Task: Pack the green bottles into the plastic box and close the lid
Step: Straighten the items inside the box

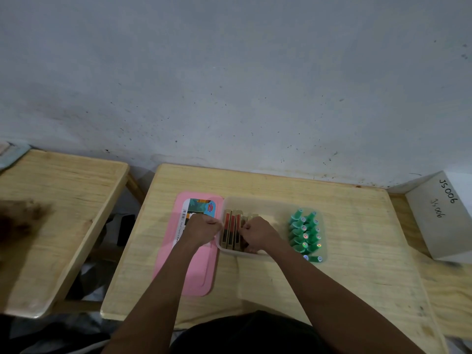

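- I see one wooden table (344,226) carrying one pink lid (189,272), left of the clear plastic box (270,203).
- My left hand (203,229) is fisted at the box's left wall; whether it grips anything, I cannot tell.
- My right hand (258,235) is inside, curled around upright cartons (231,229).
- The green bottles (305,232) cluster right of it, too many to count.

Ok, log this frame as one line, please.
left hand on box rim | right hand inside on cartons | green bottles at box's right end | pink lid off, left
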The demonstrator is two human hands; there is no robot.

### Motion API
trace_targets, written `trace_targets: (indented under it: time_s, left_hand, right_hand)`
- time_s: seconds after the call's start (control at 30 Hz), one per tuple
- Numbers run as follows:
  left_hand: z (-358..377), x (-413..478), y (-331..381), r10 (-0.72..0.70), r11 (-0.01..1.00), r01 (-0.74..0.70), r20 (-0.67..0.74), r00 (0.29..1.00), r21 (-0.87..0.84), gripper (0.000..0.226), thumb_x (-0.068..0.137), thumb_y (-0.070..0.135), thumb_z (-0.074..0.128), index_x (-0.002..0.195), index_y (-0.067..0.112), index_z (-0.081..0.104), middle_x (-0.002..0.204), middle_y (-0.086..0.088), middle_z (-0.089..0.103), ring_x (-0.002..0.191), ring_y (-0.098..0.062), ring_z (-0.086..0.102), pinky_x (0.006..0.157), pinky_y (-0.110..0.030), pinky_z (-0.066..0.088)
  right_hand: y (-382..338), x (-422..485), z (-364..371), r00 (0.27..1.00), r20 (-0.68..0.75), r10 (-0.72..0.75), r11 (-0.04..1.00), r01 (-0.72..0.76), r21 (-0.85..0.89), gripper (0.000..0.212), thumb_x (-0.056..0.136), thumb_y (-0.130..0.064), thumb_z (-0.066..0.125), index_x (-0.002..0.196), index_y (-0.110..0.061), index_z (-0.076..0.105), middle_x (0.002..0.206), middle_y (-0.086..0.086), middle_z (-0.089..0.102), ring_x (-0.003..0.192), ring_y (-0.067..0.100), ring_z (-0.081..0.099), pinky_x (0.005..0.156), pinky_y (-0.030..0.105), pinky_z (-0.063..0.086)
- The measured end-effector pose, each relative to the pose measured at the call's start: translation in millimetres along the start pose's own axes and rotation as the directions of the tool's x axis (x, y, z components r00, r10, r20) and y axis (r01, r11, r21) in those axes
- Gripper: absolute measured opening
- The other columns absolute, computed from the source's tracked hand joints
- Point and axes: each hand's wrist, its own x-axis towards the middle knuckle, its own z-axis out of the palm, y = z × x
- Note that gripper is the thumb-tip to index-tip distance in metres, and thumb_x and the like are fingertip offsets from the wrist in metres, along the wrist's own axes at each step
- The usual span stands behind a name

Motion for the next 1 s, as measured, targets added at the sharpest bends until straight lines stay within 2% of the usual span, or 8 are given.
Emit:
trace_targets:
  time_s: [0.13, 0.33, 0.43, 0.57, 0.7, 0.77, 0.9, 1.0]
  left_hand:
    - [0, 0, 1, 0.003, 1.000, -0.003, -0.001, 1.000, -0.006, 0.020, 0.088, 0.016, 0.062, 0.101, 0.005, 0.071, 0.094, -0.007, 0.065, 0.088, -0.024, 0.066, 0.076, -0.033, 0.054]
    - [1, -1, 2, -0.002, 1.000, 0.002, -0.007, 1.000, -0.029, 0.021, 0.088, 0.017, 0.063, 0.102, 0.004, 0.072, 0.090, -0.008, 0.065, 0.080, -0.020, 0.063, 0.077, -0.032, 0.052]
    - [1, 0, 2, -0.008, 1.000, 0.008, -0.001, 1.000, -0.024, 0.021, 0.088, 0.016, 0.063, 0.103, 0.004, 0.071, 0.091, -0.007, 0.065, 0.086, -0.022, 0.064, 0.081, -0.034, 0.053]
    - [0, 1, 2, -0.017, 0.999, 0.017, 0.006, 1.000, -0.028, 0.020, 0.087, 0.017, 0.063, 0.101, 0.004, 0.071, 0.094, -0.007, 0.065, 0.090, -0.024, 0.064, 0.080, -0.036, 0.053]
    - [1, 1, 1, -0.016, 0.999, 0.016, 0.006, 1.000, -0.031, 0.021, 0.087, 0.017, 0.064, 0.102, 0.004, 0.071, 0.096, -0.008, 0.065, 0.092, -0.024, 0.063, 0.081, -0.035, 0.052]
    - [1, 1, 1, -0.018, 1.000, 0.018, 0.012, 1.000, -0.025, 0.021, 0.087, 0.018, 0.063, 0.102, 0.004, 0.071, 0.097, -0.008, 0.065, 0.093, -0.025, 0.063, 0.081, -0.036, 0.052]
    - [1, -1, 2, -0.004, 1.000, 0.005, 0.006, 1.000, -0.028, 0.018, 0.088, 0.016, 0.062, 0.098, 0.004, 0.071, 0.094, -0.008, 0.065, 0.091, -0.025, 0.063, 0.083, -0.038, 0.053]
    - [1, -1, 1, -0.004, 1.000, 0.004, -0.001, 1.000, -0.024, 0.018, 0.088, 0.016, 0.061, 0.097, 0.005, 0.071, 0.093, -0.007, 0.065, 0.092, -0.026, 0.065, 0.084, -0.038, 0.054]
  right_hand:
    - [-5, 5, 7, 0.996, -0.081, 0.029, 0.982, -0.044, -0.186, 0.018, 0.085, -0.020, 0.049, 0.077, -0.015, 0.065, 0.075, 0.001, 0.067, 0.078, 0.023, 0.070, 0.071, 0.031, 0.054]
    - [17, -3, -7, 0.941, -0.336, 0.026, 0.995, -0.057, -0.082, 0.019, 0.088, -0.037, 0.053, 0.093, -0.026, 0.068, 0.088, -0.009, 0.068, 0.081, 0.016, 0.064, 0.069, 0.027, 0.046]
    - [32, -6, -11, 0.964, -0.249, 0.096, 0.991, -0.117, -0.071, 0.019, 0.086, -0.039, 0.054, 0.101, -0.028, 0.056, 0.090, -0.006, 0.067, 0.084, 0.018, 0.063, 0.072, 0.029, 0.046]
    - [40, -3, 1, 0.989, -0.107, 0.100, 0.994, -0.104, -0.035, 0.029, 0.083, -0.042, 0.060, 0.104, -0.024, 0.054, 0.100, -0.002, 0.066, 0.092, 0.020, 0.063, 0.079, 0.032, 0.049]
    - [38, -2, 0, 0.992, -0.106, 0.073, 0.997, -0.075, -0.015, 0.014, 0.077, -0.030, 0.061, 0.076, -0.016, 0.061, 0.071, 0.001, 0.064, 0.073, 0.021, 0.062, 0.059, 0.025, 0.045]
    - [38, -2, 0, 0.989, -0.125, 0.076, 0.997, -0.078, -0.016, 0.023, 0.077, -0.033, 0.063, 0.066, -0.013, 0.060, 0.060, 0.000, 0.058, 0.062, 0.020, 0.058, 0.052, 0.024, 0.039]
    - [42, -2, 0, 0.985, -0.150, 0.087, 0.995, -0.078, 0.068, 0.034, 0.083, -0.036, 0.062, 0.062, -0.009, 0.066, 0.058, 0.007, 0.064, 0.055, 0.020, 0.058, 0.058, 0.030, 0.049]
    - [45, -3, -3, 0.985, -0.139, 0.098, 0.982, -0.073, 0.176, 0.041, 0.085, -0.029, 0.060, 0.048, -0.010, 0.059, 0.038, -0.002, 0.052, 0.045, 0.018, 0.051, 0.054, 0.029, 0.046]
